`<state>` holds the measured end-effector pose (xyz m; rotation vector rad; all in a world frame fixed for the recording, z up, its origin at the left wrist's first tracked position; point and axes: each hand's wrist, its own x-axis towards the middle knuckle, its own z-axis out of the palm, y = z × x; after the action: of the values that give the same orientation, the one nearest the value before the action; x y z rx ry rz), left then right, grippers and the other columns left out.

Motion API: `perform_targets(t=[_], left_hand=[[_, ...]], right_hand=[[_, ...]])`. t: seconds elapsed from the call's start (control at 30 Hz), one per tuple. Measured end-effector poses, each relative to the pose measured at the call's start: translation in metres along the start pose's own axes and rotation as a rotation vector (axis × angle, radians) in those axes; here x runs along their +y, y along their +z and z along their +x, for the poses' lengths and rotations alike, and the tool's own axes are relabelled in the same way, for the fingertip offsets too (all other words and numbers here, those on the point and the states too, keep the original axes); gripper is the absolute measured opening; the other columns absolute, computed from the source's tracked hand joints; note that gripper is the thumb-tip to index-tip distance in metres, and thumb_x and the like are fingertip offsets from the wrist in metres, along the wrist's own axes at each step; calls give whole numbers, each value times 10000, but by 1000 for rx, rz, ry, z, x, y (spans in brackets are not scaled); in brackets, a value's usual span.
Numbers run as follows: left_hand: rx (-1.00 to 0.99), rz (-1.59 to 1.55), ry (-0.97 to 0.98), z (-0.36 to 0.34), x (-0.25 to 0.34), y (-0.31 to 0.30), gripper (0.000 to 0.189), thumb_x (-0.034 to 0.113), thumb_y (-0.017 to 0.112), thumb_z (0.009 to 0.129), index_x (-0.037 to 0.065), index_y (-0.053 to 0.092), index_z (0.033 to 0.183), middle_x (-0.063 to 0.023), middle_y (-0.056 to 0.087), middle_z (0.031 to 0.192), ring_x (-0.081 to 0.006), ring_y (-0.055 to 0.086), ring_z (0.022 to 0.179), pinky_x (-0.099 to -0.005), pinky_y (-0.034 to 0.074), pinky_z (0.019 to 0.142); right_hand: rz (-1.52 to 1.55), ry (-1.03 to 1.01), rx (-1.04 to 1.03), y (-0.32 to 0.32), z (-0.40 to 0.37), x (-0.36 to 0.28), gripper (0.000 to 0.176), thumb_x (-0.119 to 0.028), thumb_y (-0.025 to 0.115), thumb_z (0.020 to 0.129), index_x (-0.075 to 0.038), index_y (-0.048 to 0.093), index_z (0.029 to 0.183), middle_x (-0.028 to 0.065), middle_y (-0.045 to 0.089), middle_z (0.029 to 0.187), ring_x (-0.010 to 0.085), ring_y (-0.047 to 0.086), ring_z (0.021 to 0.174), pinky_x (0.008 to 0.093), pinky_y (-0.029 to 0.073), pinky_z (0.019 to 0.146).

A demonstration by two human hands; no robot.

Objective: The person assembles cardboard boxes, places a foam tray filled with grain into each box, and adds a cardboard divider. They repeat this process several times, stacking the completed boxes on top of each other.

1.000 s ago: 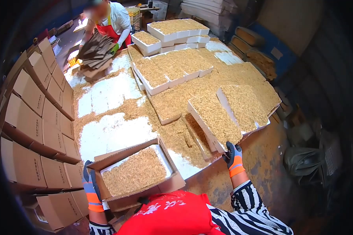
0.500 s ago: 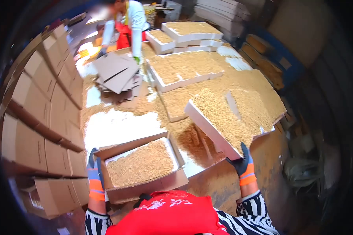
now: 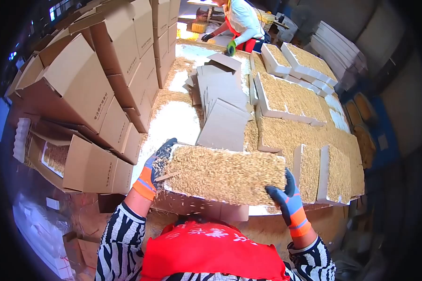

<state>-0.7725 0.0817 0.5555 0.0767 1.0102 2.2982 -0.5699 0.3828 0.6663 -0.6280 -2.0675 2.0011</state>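
A white foam tray (image 3: 225, 171) heaped with tan husk-like flakes is held up level in front of me, between my two gloved hands. My left hand (image 3: 162, 158) grips its left end, fingers along the far corner. At the right end, my right hand (image 3: 284, 196) is closed round the near corner. Some loose flakes hang below the tray's left side, blurred. Under the tray shows part of an open cardboard box (image 3: 220, 210); the tray hides what it contains.
Stacked cardboard boxes (image 3: 103, 70) wall the left side. Flat cardboard sheets (image 3: 222, 124) lie ahead on the flake-strewn table. More filled foam trays (image 3: 290, 100) stand to the right. A co-worker (image 3: 244, 23) leans in at the far end.
My left hand has left the cardboard box's side and now holds the foam tray's left end. The tray has come left from the right side, over the box. My view has turned.
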Motion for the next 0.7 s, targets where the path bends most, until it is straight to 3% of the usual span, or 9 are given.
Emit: perform_targets(t=[0.1, 0.2, 0.23, 0.3, 0.33, 0.43, 0.47, 0.63, 0.7], left_hand=[[128, 285, 117, 0, -2, -10, 418, 160, 394, 983, 15, 380, 1375, -70, 450, 1372, -186, 461, 1213, -275, 342, 1047], [270, 341, 349, 6, -18, 10, 447, 83, 486, 937, 13, 390, 1368, -77, 416, 1400, -183, 419, 1247, -271, 305, 1070], [291, 1223, 632, -3, -5, 27, 488, 110, 556, 885, 36, 420, 1348, -106, 439, 1365, -218, 403, 1257, -326, 299, 1066], [279, 1859, 809, -14, 19, 70, 510, 175, 615, 825, 84, 475, 1307, -143, 488, 1276, -275, 444, 1196, -393, 342, 1005], [94, 1844, 877, -15, 22, 86, 424, 127, 640, 791, 106, 561, 1206, -147, 517, 1206, -332, 479, 1119, -437, 373, 949], [-398, 1809, 903, -8, 8, 114, 361, 209, 670, 770, 132, 612, 1119, -96, 560, 1134, -285, 526, 1045, -411, 408, 898], [-510, 1802, 834, -2, 3, 125, 350, 219, 668, 769, 136, 615, 1105, -91, 572, 1107, -281, 541, 1013, -406, 420, 873], [-914, 2003, 468, 25, -35, 152, 387, 265, 614, 797, 146, 569, 1162, -96, 561, 1019, -272, 568, 895, -403, 443, 762], [-907, 2029, 591, 31, -64, 147, 322, 259, 563, 812, 156, 581, 1117, -85, 568, 974, -245, 579, 921, -389, 454, 746]], right_hand=[[-159, 83, -176, 7, 7, -5, 617, -170, 698, 816, -2, 404, 1332, 127, 602, 1154, 176, 608, 992, 280, 495, 831], [-765, 283, -249, 8, 15, -33, 561, -338, 668, 832, -20, 497, 1261, 179, 628, 1115, 233, 646, 952, 309, 501, 802], [-1040, 104, -238, 4, 22, -23, 512, -463, 650, 808, -48, 588, 1102, 194, 652, 984, 304, 649, 869, 370, 504, 748], [-1528, -206, -206, 2, 39, 3, 426, -434, 690, 767, -69, 588, 960, 161, 650, 893, 315, 639, 803, 409, 499, 697], [-1575, -388, -186, 1, 45, 20, 401, -433, 702, 735, -84, 568, 881, 142, 626, 818, 303, 628, 743, 417, 491, 659], [-1622, -301, -403, 14, 54, 16, 365, -395, 713, 724, -76, 596, 855, 139, 657, 800, 315, 645, 766, 404, 506, 653], [-1606, -297, -419, 16, 59, 6, 310, -345, 708, 756, -67, 628, 865, 135, 655, 750, 259, 650, 712, 371, 508, 639], [-499, 82, -162, -32, 129, -18, 219, -252, 644, 855, -64, 644, 966, 44, 634, 698, 95, 567, 581, 236, 461, 510], [-299, 157, -135, -44, 178, 12, 234, -246, 683, 834, -52, 633, 954, 37, 635, 739, 94, 566, 566, 238, 474, 492]])
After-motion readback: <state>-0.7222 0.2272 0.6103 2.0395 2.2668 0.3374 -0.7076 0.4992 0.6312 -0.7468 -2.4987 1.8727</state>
